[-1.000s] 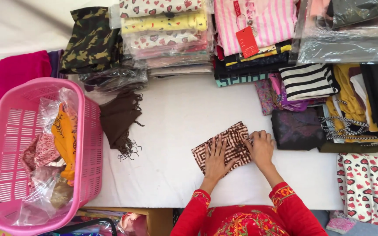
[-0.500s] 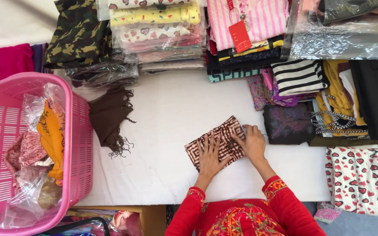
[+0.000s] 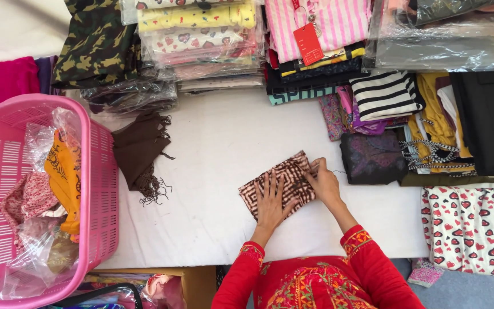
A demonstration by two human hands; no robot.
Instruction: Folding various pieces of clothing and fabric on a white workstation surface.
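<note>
A folded brown and white patterned cloth [image 3: 289, 171] lies on the white table [image 3: 224, 149]. My left hand [image 3: 271, 200] lies flat on it with the fingers spread. My right hand [image 3: 322, 182] presses on the cloth's right edge, its fingers curled at the top corner. Both sleeves are red with embroidered cuffs.
A pink plastic basket [image 3: 101, 189] with bagged clothes stands at the left. A brown fringed scarf [image 3: 141, 151] lies beside it. Stacks of folded and bagged garments [image 3: 201, 46] line the back. A dark folded cloth [image 3: 373, 157] and a heart-print fabric [image 3: 475, 229] lie at the right.
My hands have stayed on the patterned cloth. The right hand has shifted slightly onto its right edge. The view has drifted a little.
</note>
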